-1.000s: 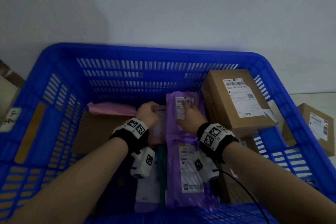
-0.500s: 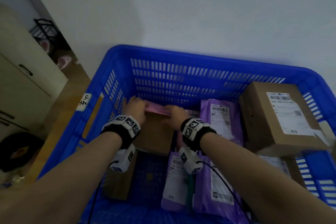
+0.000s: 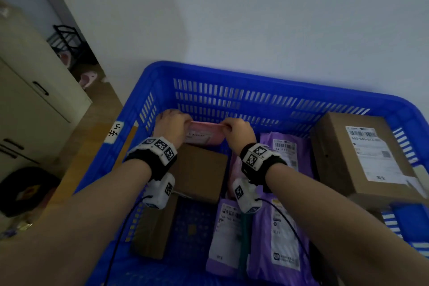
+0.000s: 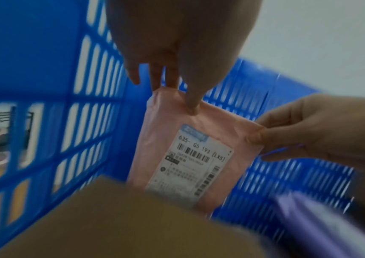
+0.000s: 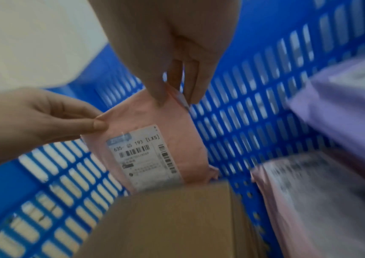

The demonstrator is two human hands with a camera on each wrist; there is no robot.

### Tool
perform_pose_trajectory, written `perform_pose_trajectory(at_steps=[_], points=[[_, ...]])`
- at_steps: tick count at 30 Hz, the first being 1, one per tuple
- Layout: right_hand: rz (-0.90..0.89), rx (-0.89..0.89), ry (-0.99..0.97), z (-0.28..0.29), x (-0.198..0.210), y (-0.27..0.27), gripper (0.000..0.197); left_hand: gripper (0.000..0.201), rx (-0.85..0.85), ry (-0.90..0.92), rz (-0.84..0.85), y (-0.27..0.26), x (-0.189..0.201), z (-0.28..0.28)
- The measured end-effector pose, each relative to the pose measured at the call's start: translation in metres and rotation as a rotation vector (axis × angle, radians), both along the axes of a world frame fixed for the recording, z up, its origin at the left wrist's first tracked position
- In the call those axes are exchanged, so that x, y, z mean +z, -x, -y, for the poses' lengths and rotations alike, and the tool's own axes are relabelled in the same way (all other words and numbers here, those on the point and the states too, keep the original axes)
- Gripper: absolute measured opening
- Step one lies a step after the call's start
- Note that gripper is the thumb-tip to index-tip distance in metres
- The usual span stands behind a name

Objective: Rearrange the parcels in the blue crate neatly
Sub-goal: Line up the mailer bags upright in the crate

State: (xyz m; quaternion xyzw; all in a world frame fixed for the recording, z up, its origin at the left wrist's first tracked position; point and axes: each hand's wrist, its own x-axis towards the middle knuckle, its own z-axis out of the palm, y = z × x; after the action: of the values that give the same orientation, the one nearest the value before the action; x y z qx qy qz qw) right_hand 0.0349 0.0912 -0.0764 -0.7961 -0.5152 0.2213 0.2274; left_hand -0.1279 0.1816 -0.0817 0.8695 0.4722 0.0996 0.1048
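Observation:
Both hands hold a pink mailer parcel (image 3: pixel 204 133) (image 4: pixel 190 155) (image 5: pixel 154 150) upright by its top corners against the far wall of the blue crate (image 3: pixel 267 86). My left hand (image 3: pixel 173 126) (image 4: pixel 177 90) pinches its left corner and my right hand (image 3: pixel 236 130) (image 5: pixel 172 94) pinches its right corner. The parcel's white label faces me, and its lower edge is hidden behind a brown cardboard box (image 3: pixel 199 173) (image 4: pixel 121 218) (image 5: pixel 170 221) below it.
Purple mailers (image 3: pixel 282 237) lie in the crate's middle, with a pale pink mailer (image 5: pixel 309 200) beside them. A large labelled cardboard box (image 3: pixel 362 158) fills the right side, and a small brown box (image 3: pixel 152 230) stands at the near left. A cabinet (image 3: pixel 27 104) stands left of the crate.
Both hands left the purple mailer, moved left to the pink parcel and lifted it upright against the far wall. The head view swung left.

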Motion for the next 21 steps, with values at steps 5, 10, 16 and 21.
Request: perform_pose_trajectory(at_steps=[5, 10, 16, 21], points=[[-0.065, -0.048, -0.14, 0.008, 0.04, -0.019, 0.019, 0.024, -0.037, -0.03, 0.148, -0.012, 0.043, 0.004], [-0.196, -0.114, -0.298, 0.026, 0.068, -0.038, 0.023, 0.024, -0.074, 0.065, 0.282, -0.022, 0.084, 0.018], [-0.383, -0.044, -0.331, 0.07, 0.085, -0.058, 0.033, 0.017, -0.066, 0.159, 0.504, -0.025, 0.122, 0.035], [-0.414, -0.035, -0.382, 0.098, 0.095, -0.068, 0.029, 0.015, -0.096, 0.261, 0.566, -0.029, 0.135, 0.05]])
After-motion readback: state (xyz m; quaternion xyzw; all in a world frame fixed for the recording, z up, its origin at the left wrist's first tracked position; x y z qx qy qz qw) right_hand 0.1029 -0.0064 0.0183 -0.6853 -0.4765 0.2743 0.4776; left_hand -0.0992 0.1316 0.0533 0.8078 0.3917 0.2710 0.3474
